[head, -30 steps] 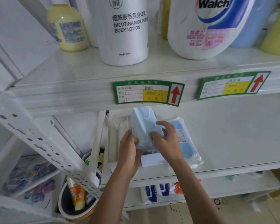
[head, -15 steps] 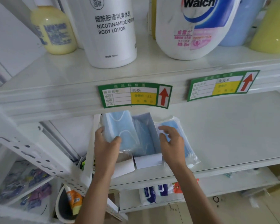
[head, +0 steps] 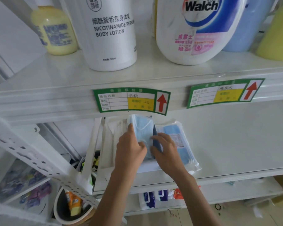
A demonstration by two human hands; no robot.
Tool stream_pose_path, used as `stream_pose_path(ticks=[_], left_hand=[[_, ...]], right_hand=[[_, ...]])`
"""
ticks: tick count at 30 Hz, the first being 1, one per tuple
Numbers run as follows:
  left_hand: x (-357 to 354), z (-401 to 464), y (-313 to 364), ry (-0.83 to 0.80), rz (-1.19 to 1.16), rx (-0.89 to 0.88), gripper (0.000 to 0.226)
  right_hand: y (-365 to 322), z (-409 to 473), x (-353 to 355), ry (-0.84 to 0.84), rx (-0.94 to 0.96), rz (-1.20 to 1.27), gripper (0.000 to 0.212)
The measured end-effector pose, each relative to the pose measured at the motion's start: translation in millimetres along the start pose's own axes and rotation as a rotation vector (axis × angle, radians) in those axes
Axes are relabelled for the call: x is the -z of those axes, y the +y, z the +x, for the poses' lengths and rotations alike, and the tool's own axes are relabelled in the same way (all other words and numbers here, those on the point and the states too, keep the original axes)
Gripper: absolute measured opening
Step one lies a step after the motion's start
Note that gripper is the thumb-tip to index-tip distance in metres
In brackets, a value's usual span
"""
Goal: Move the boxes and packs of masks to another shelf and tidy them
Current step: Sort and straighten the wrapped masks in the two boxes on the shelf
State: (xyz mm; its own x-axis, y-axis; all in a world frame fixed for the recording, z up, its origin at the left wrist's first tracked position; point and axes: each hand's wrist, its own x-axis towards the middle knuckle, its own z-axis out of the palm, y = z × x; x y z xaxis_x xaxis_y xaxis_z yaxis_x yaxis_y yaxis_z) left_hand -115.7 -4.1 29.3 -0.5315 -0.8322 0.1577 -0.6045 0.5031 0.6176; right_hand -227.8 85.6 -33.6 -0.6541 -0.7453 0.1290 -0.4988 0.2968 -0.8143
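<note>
A clear pack of light blue masks (head: pixel 142 129) stands upright inside an open mask box on the middle shelf (head: pixel 227 144). My left hand (head: pixel 131 149) presses on the pack's left side. My right hand (head: pixel 165 149) holds the box's dark blue right wall (head: pixel 155 136). Flat on the shelf just right of the box lies a second pack of blue masks (head: pixel 178 141) in clear wrap. White packs (head: pixel 116 132) stand left of the box, partly hidden by my left hand.
The upper shelf holds a body lotion bottle (head: pixel 111 33), a Walch bottle (head: pixel 201 30) and a yellow bottle (head: pixel 54 31). Two green price labels (head: pixel 131 100) hang on its edge. A bucket (head: pixel 72 207) with tubes stands below left; wipe packs (head: pixel 153 198) lie on the lower shelf.
My left hand has pushed the mask pack rightwards into the open box. My right hand has shifted from the flat pack to the box's right wall. The view has moved slightly closer.
</note>
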Motion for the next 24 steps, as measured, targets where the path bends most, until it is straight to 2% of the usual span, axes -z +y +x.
stream_pose_path(ticks=[5, 8, 12, 15, 18, 22, 24], left_hand=[[0.7, 14.3, 9.0, 0.040, 0.123, 0.010, 0.065], [0.9, 8.5, 7.4, 0.025, 0.135, 0.033, 0.061], [-5.5, 1.8, 12.3, 0.042, 0.120, 0.011, 0.064], [-13.0, 7.0, 22.6, -0.003, 0.047, -0.036, 0.071], [-24.6, 12.8, 24.3, -0.010, 0.037, -0.052, 0.073], [-48.0, -5.4, 12.2, -0.155, 0.082, -0.074, 0.073], [-54.3, -10.2, 0.9, -0.211, 0.097, -0.091, 0.071]], right_hand=[[3.9, -4.7, -0.2, -0.041, 0.079, -0.185, 0.037], [1.5, -4.3, 1.2, 0.027, 0.123, -0.148, 0.040], [-2.7, -2.8, -0.5, 0.067, 0.237, -0.130, 0.029], [-2.5, -2.4, -1.4, 0.019, 0.230, -0.073, 0.025], [-3.0, -3.7, 0.2, 0.090, 0.199, 0.016, 0.025], [4.8, -1.5, 1.8, 0.112, 0.281, 0.013, 0.025], [8.7, -1.3, 0.8, 0.146, 0.259, 0.059, 0.026]])
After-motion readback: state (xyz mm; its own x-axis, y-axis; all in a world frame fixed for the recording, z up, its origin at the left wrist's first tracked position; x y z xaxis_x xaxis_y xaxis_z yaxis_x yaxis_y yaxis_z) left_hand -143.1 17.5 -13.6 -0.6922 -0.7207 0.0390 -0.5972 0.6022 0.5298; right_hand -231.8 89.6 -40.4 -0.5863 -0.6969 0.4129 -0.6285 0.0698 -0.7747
